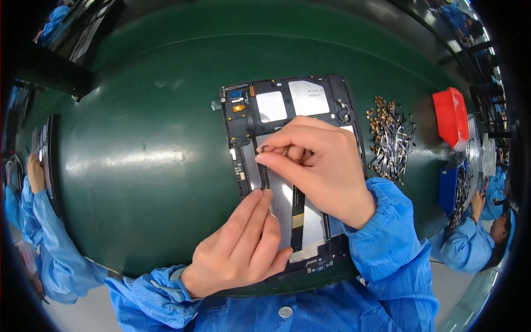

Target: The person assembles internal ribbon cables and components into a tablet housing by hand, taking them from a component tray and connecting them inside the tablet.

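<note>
An opened tablet (332,88) lies on the green table in front of me, its inside facing up with silver plates and small boards showing. Along its left part runs a thin black flat cable (264,177). My right hand (326,157) reaches over the tablet, thumb and index finger pinched on the upper end of this cable. My left hand (235,246) rests lower down, fingers stretched out, its fingertips pressing the cable against the tablet. Beneath the right hand, part of the tablet's middle is hidden.
A pile of small cables with gold-coloured ends (391,138) lies right of the tablet. Beyond it stand a red bin (451,117) and a blue bin (449,189) on the right. Co-workers in blue sleeves (55,221) sit at both sides.
</note>
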A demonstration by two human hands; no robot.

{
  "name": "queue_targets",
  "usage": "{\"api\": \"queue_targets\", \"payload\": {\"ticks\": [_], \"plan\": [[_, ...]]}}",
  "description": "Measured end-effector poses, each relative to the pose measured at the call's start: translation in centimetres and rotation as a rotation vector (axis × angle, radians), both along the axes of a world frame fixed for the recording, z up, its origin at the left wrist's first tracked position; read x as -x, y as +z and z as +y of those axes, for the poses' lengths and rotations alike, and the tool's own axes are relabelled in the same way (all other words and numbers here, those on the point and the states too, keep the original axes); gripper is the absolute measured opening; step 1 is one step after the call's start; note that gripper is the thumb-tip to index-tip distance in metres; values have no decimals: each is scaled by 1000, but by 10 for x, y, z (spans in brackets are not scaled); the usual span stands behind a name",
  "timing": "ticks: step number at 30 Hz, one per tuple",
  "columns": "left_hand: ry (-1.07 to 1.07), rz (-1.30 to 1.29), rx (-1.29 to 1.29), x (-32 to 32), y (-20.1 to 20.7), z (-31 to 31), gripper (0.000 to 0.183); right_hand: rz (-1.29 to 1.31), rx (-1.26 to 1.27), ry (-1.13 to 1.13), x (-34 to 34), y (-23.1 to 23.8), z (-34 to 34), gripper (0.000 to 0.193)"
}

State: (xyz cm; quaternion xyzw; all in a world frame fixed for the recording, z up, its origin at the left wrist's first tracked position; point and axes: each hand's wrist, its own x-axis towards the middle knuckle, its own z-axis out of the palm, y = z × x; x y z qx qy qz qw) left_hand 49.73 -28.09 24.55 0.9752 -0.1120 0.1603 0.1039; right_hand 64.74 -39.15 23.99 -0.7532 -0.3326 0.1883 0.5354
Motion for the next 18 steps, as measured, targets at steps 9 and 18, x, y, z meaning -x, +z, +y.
{"api": "queue_targets", "payload": {"ticks": [9, 18], "plan": [[13, -9, 12, -3, 1, -2, 32, -222, -112, -27, 0, -8, 2, 9], [-3, -16, 22, -3, 0, -1, 32, -232, -61, -5, 1, -6, 1, 7]]}}
